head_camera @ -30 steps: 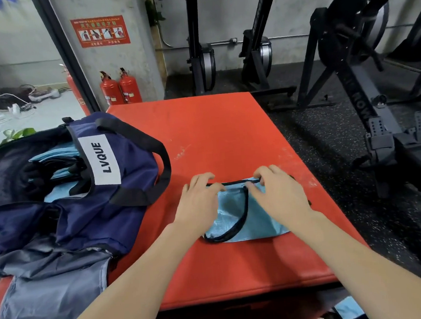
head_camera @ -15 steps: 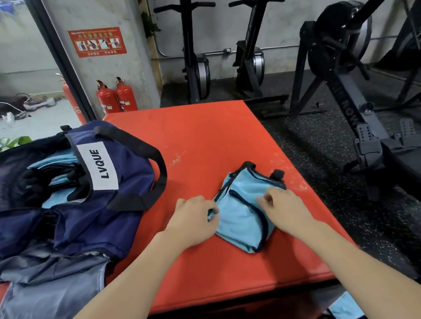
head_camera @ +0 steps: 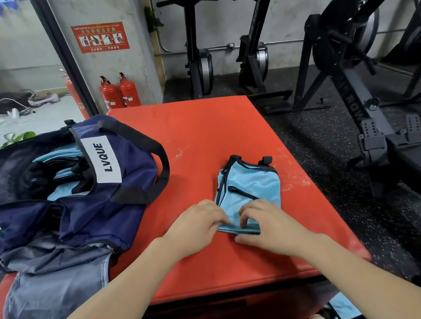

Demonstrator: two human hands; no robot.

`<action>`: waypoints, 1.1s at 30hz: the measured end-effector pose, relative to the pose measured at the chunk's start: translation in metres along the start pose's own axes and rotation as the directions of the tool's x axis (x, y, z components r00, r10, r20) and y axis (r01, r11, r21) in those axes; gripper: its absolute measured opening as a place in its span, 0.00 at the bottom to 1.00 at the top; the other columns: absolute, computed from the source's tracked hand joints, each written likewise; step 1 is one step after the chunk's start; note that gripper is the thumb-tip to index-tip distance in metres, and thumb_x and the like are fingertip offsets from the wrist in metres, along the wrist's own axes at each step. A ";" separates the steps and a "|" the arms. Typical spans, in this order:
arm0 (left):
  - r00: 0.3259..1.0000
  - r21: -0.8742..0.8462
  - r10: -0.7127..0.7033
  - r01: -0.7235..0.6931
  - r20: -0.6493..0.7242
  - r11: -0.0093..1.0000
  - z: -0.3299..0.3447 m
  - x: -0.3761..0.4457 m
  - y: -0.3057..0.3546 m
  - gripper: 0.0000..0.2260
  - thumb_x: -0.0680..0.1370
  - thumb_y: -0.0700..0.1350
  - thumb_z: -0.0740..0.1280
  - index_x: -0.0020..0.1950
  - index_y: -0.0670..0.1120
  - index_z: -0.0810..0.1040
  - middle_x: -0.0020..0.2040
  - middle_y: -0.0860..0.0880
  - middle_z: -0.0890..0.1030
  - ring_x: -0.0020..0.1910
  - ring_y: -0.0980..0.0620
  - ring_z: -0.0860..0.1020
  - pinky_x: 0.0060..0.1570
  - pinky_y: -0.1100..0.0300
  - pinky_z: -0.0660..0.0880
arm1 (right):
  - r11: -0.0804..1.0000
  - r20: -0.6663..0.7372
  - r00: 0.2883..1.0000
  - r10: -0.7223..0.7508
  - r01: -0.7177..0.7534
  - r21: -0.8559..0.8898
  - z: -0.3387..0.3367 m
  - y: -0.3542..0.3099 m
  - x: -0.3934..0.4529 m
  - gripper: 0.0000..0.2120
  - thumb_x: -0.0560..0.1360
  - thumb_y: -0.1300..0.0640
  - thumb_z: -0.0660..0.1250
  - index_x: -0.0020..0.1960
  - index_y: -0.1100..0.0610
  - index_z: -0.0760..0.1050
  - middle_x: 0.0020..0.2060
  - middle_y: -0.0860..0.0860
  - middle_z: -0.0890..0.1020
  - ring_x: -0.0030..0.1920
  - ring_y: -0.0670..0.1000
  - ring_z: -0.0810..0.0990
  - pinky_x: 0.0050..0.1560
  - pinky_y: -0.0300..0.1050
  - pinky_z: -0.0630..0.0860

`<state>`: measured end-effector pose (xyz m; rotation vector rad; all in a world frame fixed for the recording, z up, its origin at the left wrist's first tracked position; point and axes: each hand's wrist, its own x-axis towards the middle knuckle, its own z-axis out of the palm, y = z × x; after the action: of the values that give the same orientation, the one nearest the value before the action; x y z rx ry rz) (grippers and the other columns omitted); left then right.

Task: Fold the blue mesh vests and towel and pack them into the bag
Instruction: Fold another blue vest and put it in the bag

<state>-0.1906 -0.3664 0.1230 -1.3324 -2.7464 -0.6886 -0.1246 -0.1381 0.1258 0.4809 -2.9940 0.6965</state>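
A light blue mesh vest with black trim (head_camera: 250,189), folded into a narrow, tall packet, lies on the right part of the red padded mat (head_camera: 202,134), well apart from the open navy duffel bag with a white label (head_camera: 86,194) at the left. The left hand (head_camera: 197,225) pinches the packet's near-left corner. The right hand (head_camera: 265,224) curls its fingers over the near edge, thumb against the mat.
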 end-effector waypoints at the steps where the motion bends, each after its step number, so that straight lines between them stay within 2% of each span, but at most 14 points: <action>1: 1.000 -0.010 -0.007 0.007 0.005 1.000 0.000 0.000 0.001 0.11 0.79 0.44 0.62 0.54 0.52 0.83 0.53 0.59 0.81 0.59 0.56 0.73 0.59 0.53 0.73 | 1.000 -0.004 1.000 -0.013 0.013 -0.012 0.001 0.000 -0.001 0.18 0.70 0.31 0.64 0.47 0.44 0.75 0.53 0.38 0.76 0.60 0.43 0.72 0.65 0.46 0.68; 4: 0.999 -0.035 -0.035 0.035 -0.003 0.999 -0.001 0.000 0.003 0.09 0.80 0.52 0.64 0.55 0.53 0.82 0.52 0.60 0.81 0.59 0.59 0.72 0.60 0.57 0.72 | 1.000 -0.031 1.000 -0.005 0.005 -0.019 0.003 0.000 -0.002 0.15 0.73 0.35 0.61 0.48 0.44 0.77 0.53 0.38 0.77 0.58 0.44 0.73 0.65 0.48 0.69; 6: 0.999 -0.040 -0.043 0.043 -0.008 0.998 -0.002 0.000 0.005 0.13 0.78 0.59 0.66 0.56 0.53 0.82 0.52 0.60 0.81 0.59 0.60 0.72 0.60 0.61 0.71 | 1.000 -0.032 0.999 0.010 -0.010 -0.002 0.005 -0.001 0.000 0.15 0.75 0.37 0.60 0.48 0.46 0.77 0.53 0.39 0.78 0.58 0.45 0.74 0.64 0.48 0.69; 9: 0.999 -0.018 -0.044 0.045 0.014 0.999 -0.001 0.003 0.003 0.18 0.75 0.64 0.68 0.57 0.54 0.81 0.52 0.60 0.80 0.58 0.61 0.71 0.60 0.65 0.69 | 0.998 -0.045 0.998 0.050 -0.048 0.044 0.003 -0.005 0.003 0.06 0.78 0.43 0.66 0.46 0.44 0.74 0.51 0.39 0.79 0.56 0.44 0.74 0.64 0.50 0.69; 11: 0.999 -0.026 -0.043 0.043 -0.011 0.999 0.001 0.005 0.003 0.14 0.76 0.59 0.69 0.56 0.53 0.82 0.51 0.58 0.80 0.56 0.59 0.72 0.59 0.61 0.71 | 0.993 -0.068 0.994 0.085 -0.079 0.091 -0.001 -0.007 0.003 0.06 0.78 0.45 0.67 0.45 0.43 0.72 0.50 0.38 0.78 0.56 0.44 0.73 0.65 0.50 0.68; 13: 0.996 -0.057 -0.055 0.051 -0.069 0.997 0.001 0.007 0.004 0.08 0.78 0.52 0.68 0.54 0.50 0.82 0.48 0.56 0.81 0.54 0.56 0.73 0.57 0.56 0.73 | 0.992 -0.104 0.989 0.109 -0.101 0.079 -0.004 -0.009 -0.001 0.07 0.77 0.42 0.68 0.46 0.43 0.72 0.55 0.36 0.75 0.62 0.43 0.69 0.68 0.47 0.62; 15: 0.990 -0.085 -0.062 0.051 -0.130 0.995 0.002 0.008 0.005 0.05 0.78 0.49 0.68 0.50 0.49 0.81 0.46 0.54 0.80 0.53 0.55 0.74 0.56 0.54 0.73 | 0.991 -0.119 0.985 0.121 -0.127 -0.041 -0.005 -0.007 -0.007 0.14 0.72 0.38 0.69 0.51 0.44 0.72 0.63 0.39 0.69 0.69 0.43 0.61 0.68 0.44 0.54; 17: 0.984 -0.119 -0.068 0.049 -0.162 0.992 0.003 0.010 0.006 0.05 0.78 0.49 0.67 0.48 0.49 0.79 0.49 0.54 0.81 0.59 0.55 0.75 0.61 0.54 0.72 | 0.971 -0.115 0.981 0.154 -0.172 -0.166 -0.009 -0.006 -0.011 0.19 0.69 0.39 0.69 0.54 0.45 0.69 0.67 0.43 0.65 0.72 0.48 0.58 0.68 0.47 0.54; 19: 0.984 -0.166 -0.093 0.068 -0.150 0.984 0.000 0.010 0.011 0.03 0.78 0.49 0.68 0.48 0.51 0.76 0.52 0.55 0.81 0.63 0.55 0.75 0.63 0.53 0.71 | 0.959 -0.081 0.969 0.232 -0.242 -0.150 -0.019 -0.005 -0.014 0.15 0.70 0.44 0.68 0.53 0.45 0.67 0.61 0.43 0.70 0.66 0.51 0.69 0.58 0.46 0.63; 22: 0.982 -0.205 -0.121 0.090 -0.147 0.975 -0.006 0.009 0.024 0.05 0.79 0.51 0.67 0.46 0.51 0.74 0.42 0.53 0.79 0.46 0.51 0.77 0.49 0.51 0.72 | 0.951 -0.075 0.956 0.283 -0.290 -0.110 -0.032 -0.005 -0.015 0.09 0.71 0.47 0.65 0.48 0.45 0.67 0.43 0.42 0.75 0.49 0.54 0.78 0.43 0.46 0.66; 25: 0.965 -0.316 -0.193 0.130 -0.180 0.940 -0.011 0.010 0.037 0.07 0.78 0.55 0.67 0.46 0.53 0.74 0.35 0.49 0.78 0.35 0.49 0.75 0.40 0.49 0.72 | 0.947 -0.147 0.937 0.316 -0.322 -0.014 -0.043 0.000 -0.016 0.09 0.66 0.45 0.61 0.43 0.46 0.69 0.35 0.47 0.78 0.42 0.57 0.78 0.40 0.49 0.71; 28: 0.937 -0.388 -0.243 0.132 -0.251 0.912 -0.013 0.015 0.047 0.06 0.77 0.52 0.70 0.45 0.53 0.76 0.32 0.49 0.76 0.30 0.52 0.71 0.35 0.56 0.70 | 0.917 -0.143 0.919 0.369 -0.333 0.221 -0.052 0.005 -0.015 0.05 0.64 0.46 0.62 0.36 0.47 0.72 0.29 0.45 0.77 0.36 0.49 0.76 0.39 0.49 0.72; 31: 0.899 -0.408 -0.313 0.173 -0.307 0.896 -0.012 0.022 0.047 0.05 0.76 0.49 0.72 0.43 0.52 0.78 0.33 0.52 0.77 0.31 0.57 0.70 0.34 0.63 0.67 | 0.891 -0.154 0.905 0.395 -0.337 0.305 -0.054 0.009 -0.008 0.04 0.71 0.54 0.67 0.37 0.51 0.76 0.28 0.45 0.76 0.33 0.46 0.72 0.35 0.42 0.67; 33: 0.876 -0.407 -0.376 0.238 -0.301 0.882 -0.008 0.027 0.041 0.04 0.76 0.49 0.72 0.43 0.53 0.78 0.34 0.55 0.78 0.32 0.58 0.72 0.35 0.64 0.68 | 0.882 -0.161 0.891 0.425 -0.367 0.296 -0.050 0.015 -0.002 0.03 0.72 0.54 0.67 0.40 0.52 0.77 0.31 0.45 0.78 0.35 0.47 0.75 0.36 0.41 0.69</action>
<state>-0.1783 -0.3270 0.1513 -0.6757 -2.6121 -1.3643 -0.1295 -0.1034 0.1641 -0.2171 -2.8172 1.0963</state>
